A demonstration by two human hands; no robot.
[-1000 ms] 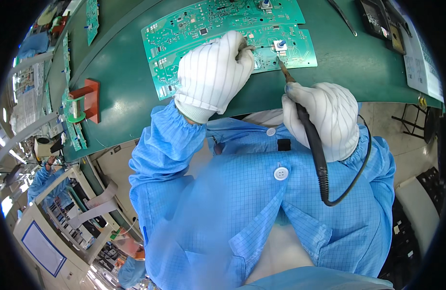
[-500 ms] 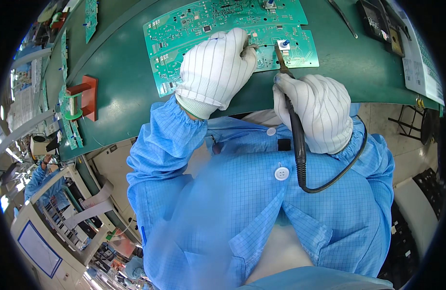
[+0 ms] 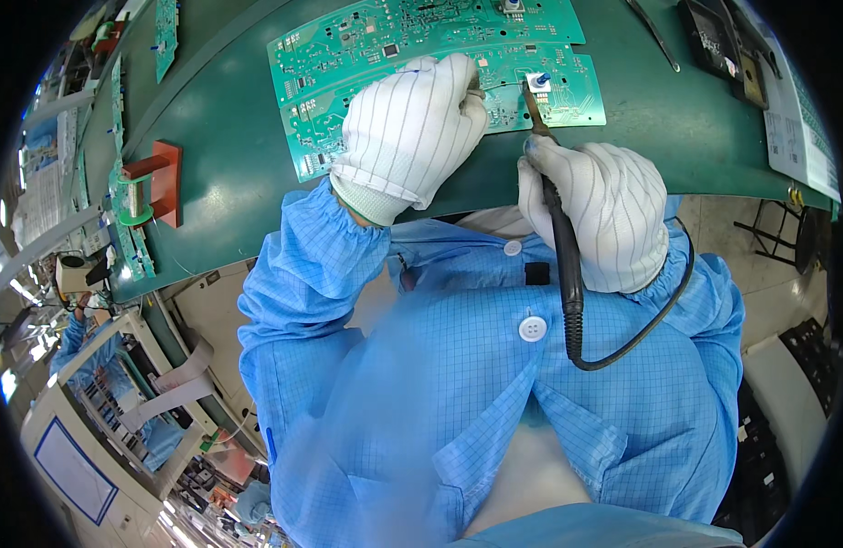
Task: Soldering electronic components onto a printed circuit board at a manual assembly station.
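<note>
A white comp. w/ blue shaft [image 3: 539, 81] stands near the right end of a green circuit panel [image 3: 577, 100], toward the panel's near edge, on a green table [image 3: 695, 151]. It lies just right of the L hand's fingertips and straight out past the R hand's, toward the table's far side; the hands are abt equally near, but the R's tool gets closest. The panel's long axis runs L to R, roughly along the table's near edge.

Soldering iron [image 3: 567, 265] points away from the wearer, leaning slightly L, its tip at the comp.'s left side; contact can't be told. R hand [image 3: 613, 215], gloved, is closed round the handle. L hand [image 3: 412, 132], gloved, rests over the panel's near edge, fingers pinched on a thin wire [image 3: 503, 85] that runs R toward the tip; the grip itself is partly hidden.

Room: a strip of tabletop shows btwn panel and near edge, w/ both hands across it. More shows R of the panel, up to a slim dark tool [image 3: 654, 35], black case [image 3: 732, 41] and printed sheet [image 3: 791, 137] by the table's right edge; L, as far as a red stand [image 3: 168, 187].
</note>
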